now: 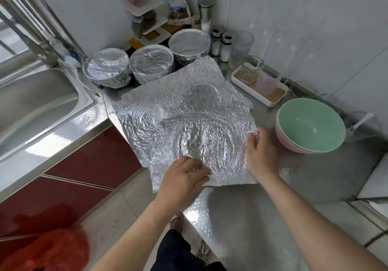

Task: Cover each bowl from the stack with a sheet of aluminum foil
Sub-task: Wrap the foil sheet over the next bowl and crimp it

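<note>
Three wrapped bowls [151, 65], each with foil over it, stand in a row well to the left of the stack of bowls [310, 125], nearer to the back wall. The stack, a green bowl inside a pink one, stands uncovered on the steel surface [294, 178]. Just left of the stack lies the foil sheet [189, 128], much wrinkled, with more foil under it and round marks pressed into it.

Both hands are on the part of it nearest the person. The left hand [184, 174] pinches a crumpled fold at the near edge. The right hand [260, 151], the one closer to the stack, has its fingers curled over the foil's right edge. Between them the foil makes a round bulge; I cannot tell if a bowl is under it.

To do this step well, I think only one sheet should be taken. It should be pulled slowly, because thin foil tears easily. Then it should be centred on the rim and folded down evenly all around.
</note>
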### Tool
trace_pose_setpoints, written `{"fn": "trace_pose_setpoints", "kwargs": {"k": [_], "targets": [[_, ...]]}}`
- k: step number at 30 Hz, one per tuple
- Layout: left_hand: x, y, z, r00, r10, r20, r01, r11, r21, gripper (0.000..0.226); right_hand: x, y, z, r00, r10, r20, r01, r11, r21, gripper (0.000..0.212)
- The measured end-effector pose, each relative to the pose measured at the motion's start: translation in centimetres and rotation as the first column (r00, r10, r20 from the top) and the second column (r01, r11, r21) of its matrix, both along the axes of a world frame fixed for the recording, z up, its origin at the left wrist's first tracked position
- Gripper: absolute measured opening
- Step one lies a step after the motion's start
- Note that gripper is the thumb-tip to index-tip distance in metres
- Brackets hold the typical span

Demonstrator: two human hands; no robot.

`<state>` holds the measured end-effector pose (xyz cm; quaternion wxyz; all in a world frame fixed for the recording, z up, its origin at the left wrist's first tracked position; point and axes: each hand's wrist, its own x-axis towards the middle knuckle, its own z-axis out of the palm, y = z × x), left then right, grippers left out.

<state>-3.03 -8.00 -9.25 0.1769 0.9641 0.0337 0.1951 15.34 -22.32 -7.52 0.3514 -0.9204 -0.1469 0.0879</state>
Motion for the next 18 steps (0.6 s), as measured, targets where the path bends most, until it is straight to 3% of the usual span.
{"fn": "trace_pose_setpoints", "kwargs": {"k": [8, 15, 18], "targets": [[-0.2, 0.0, -0.6, 1.0, 0.02, 0.014, -0.02, 1.0, 0.006, 0.021, -0.8, 0.0, -0.6, 0.999, -0.051, 0.012, 0.05, 0.998, 0.031, 0.025], [0.3, -0.3, 0.5, 1.0, 0.004, 0.029, -0.004, 1.0, 0.004, 0.028, -0.3, 0.2, 0.2, 0.993, 0.044, 0.108, -0.031, 0.993, -0.114, 0.038], [0.6, -0.3, -0.1, 0.999, -0.041, -0.031, 0.041, 0.999, -0.001, 0.028, -0.2, 0.1, -0.1, 0.989, 0.038, 0.146, -0.019, 0.992, -0.126, 0.042]]}}
